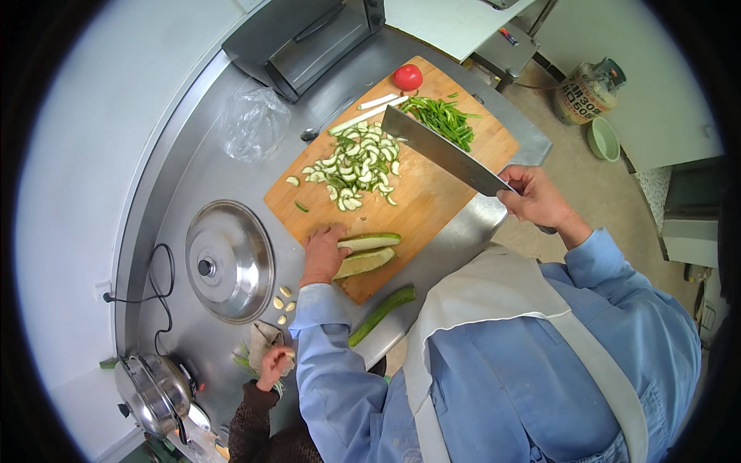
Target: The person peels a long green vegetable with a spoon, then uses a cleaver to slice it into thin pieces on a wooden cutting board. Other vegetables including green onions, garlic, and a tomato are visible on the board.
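Observation:
My right hand (pixel 534 197) grips the handle of a broad steel cleaver (pixel 446 151), its blade slanting across a wooden cutting board (pixel 428 202). At the board's near left end, my left hand (pixel 324 252) has its thumb and fingers around the end of a cut zucchini piece (pixel 370 242). A second zucchini piece (pixel 366 263), pale cut face showing, lies alongside. Beyond them spreads a pile of thin zucchini slices (pixel 356 165). Cut green strips (pixel 443 120), perhaps scallion or pepper, lie past the blade, near white scallion stalks (pixel 370 114) and a red tomato (pixel 408 77).
An uncut green zucchini (pixel 382 315) lies by the steel counter's edge. Left are a domed pot lid (pixel 230 260), garlic cloves (pixel 279 302) and a plastic bag (pixel 255 124). Another person's hand (pixel 275 367) is beside a cloth. A black oven (pixel 312 43) and steel pot (pixel 151 393) also stand there.

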A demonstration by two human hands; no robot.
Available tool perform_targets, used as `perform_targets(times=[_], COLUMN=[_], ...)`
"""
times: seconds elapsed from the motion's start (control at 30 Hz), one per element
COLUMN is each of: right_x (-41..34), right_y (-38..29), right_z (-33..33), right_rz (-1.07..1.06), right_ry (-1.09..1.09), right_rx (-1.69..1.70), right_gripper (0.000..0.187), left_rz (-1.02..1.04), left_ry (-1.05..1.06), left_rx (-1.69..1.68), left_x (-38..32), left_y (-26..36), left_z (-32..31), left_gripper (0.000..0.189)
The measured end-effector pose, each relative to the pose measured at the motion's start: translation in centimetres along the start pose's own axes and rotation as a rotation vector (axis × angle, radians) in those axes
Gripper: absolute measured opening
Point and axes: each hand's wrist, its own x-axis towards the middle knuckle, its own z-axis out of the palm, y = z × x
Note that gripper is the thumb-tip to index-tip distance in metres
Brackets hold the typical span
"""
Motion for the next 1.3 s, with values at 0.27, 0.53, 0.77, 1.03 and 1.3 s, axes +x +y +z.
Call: perform_targets(times=[0.27,0.53,0.77,1.03,1.3], right_x=[0.1,0.5,0.3,0.1,0.1], right_y=[0.1,-0.7,-1.2,-1.0,-1.1], right_z=[0.5,1.0,1.2,1.3,1.9], right_rz=[0.0,-0.029,0.005,-0.018,-0.009], right_ry=[-0.034,-0.095,-0.098,-0.085,-0.067], right_rx=[-0.001,-0.029,-0.039,-0.066,-0.105], right_gripper=[0.008,0.007,0.007,0.01,0.014], left_rz=[0.004,-0.044,0.123,0.005,-0.206], left_ry=[0.305,0.577,0.382,0.117,0.378], left_rx=[-0.124,-0.409,-0.1,-0.191,0.141], left_x=[-3.1,-8.5,-8.0,-5.4,-4.1], left_y=[-1.3,1.8,1.6,1.5,4.5], left_z=[-0.4,-0.3,0.2,0.9,4.0], left_gripper=[0.024,0.041,0.049,0.053,0.046])
